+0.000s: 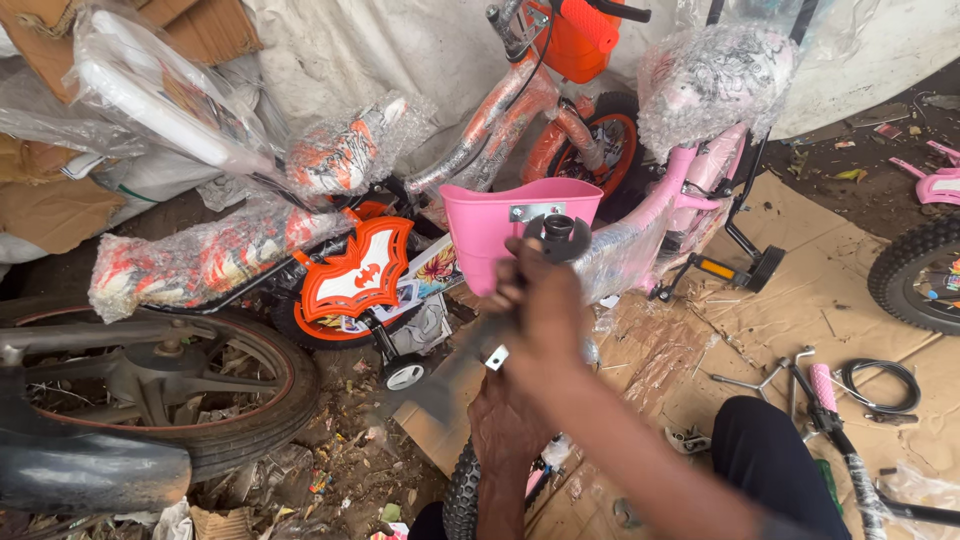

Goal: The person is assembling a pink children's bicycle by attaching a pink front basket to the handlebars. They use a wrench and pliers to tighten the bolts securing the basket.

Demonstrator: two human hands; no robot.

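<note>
The right hand [545, 300] has its fingers curled tight around a dark, blurred tool handle [470, 355] just below the black round headset cup [557, 232] of a small bubble-wrapped pink bicycle frame [655, 215]. The left hand [505, 420], lower, grips the same handle's base. A pink plastic basket [500, 215] sits just behind; brown cardboard sheets [800, 300] lie underneath.

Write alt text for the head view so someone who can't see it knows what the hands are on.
Two hands, the right hand above the left hand, grip a dark blurred bicycle part topped by a black round fitting, in front of a pink plastic basket. Behind stand bubble-wrapped orange and pink children's bikes; flattened cardboard covers the ground.
</note>
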